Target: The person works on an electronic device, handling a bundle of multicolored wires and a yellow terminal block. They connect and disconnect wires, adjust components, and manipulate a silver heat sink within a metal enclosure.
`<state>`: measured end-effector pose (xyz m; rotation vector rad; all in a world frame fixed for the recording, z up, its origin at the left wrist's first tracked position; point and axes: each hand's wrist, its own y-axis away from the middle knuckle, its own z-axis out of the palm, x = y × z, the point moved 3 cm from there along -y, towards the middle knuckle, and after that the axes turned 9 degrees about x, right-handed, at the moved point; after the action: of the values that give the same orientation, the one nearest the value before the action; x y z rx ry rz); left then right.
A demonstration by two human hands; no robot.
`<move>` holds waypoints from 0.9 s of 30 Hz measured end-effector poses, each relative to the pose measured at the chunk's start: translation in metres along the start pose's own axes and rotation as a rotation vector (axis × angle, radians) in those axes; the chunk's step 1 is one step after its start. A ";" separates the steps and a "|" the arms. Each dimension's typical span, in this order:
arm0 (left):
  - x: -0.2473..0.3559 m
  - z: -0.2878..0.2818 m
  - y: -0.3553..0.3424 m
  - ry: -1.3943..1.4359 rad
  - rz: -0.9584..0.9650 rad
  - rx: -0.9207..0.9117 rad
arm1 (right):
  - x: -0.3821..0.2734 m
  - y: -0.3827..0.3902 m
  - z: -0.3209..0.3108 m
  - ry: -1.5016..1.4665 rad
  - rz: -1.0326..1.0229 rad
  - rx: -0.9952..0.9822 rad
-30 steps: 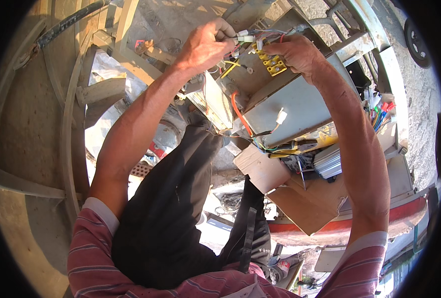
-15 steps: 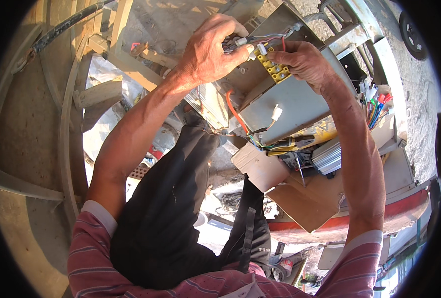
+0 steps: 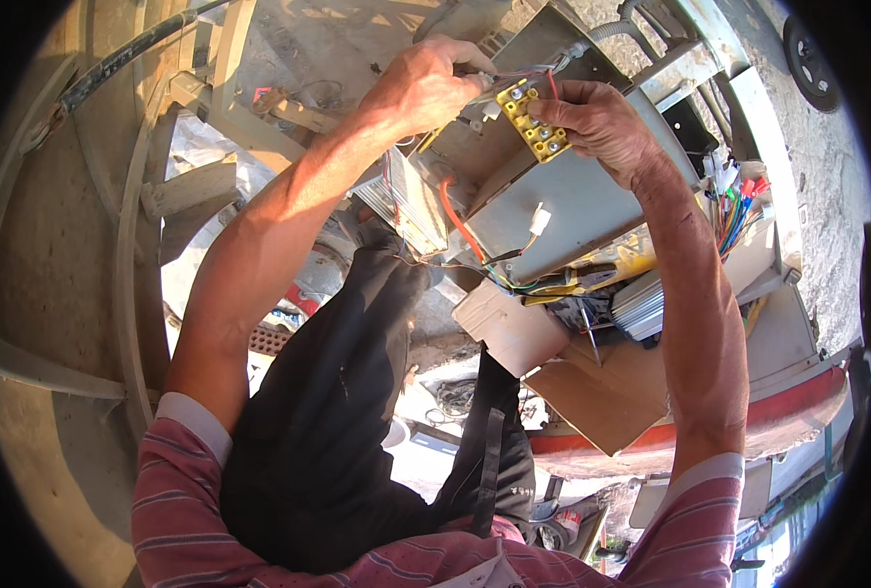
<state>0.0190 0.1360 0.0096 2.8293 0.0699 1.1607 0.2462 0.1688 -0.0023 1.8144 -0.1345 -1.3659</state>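
My left hand (image 3: 435, 83) is closed, pinching at a bundle of thin wires (image 3: 519, 72) with white connectors; which piece is between its fingertips is partly hidden. My right hand (image 3: 597, 127) grips a yellow terminal block (image 3: 528, 113) with metal screws, tilted over an open grey metal box (image 3: 577, 206). A red wire runs up beside the block. Below the hands lie an orange cable (image 3: 455, 211), a loose white connector (image 3: 539, 220) on a short lead and a finned metal unit (image 3: 406, 216) with wires.
Cardboard pieces (image 3: 592, 400), pliers (image 3: 587, 276), a second finned unit (image 3: 636, 304) and coloured connectors (image 3: 739, 196) lie around the box. Wooden or metal frame members (image 3: 131, 294) fill the left side. A black wheel (image 3: 811, 64) is at the upper right; my knees are below.
The yellow block has turned and risen slightly in my right hand, showing more of its screw face. My left hand has shifted and its fingers have moved along the wires.
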 end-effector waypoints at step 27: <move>0.020 0.024 0.030 0.770 -0.530 -0.257 | 0.010 0.022 0.006 -0.048 -0.040 0.299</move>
<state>0.0499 0.1057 0.0094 1.8260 0.6135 1.8341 0.2542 0.1458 0.0045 2.0383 -0.3453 -1.4800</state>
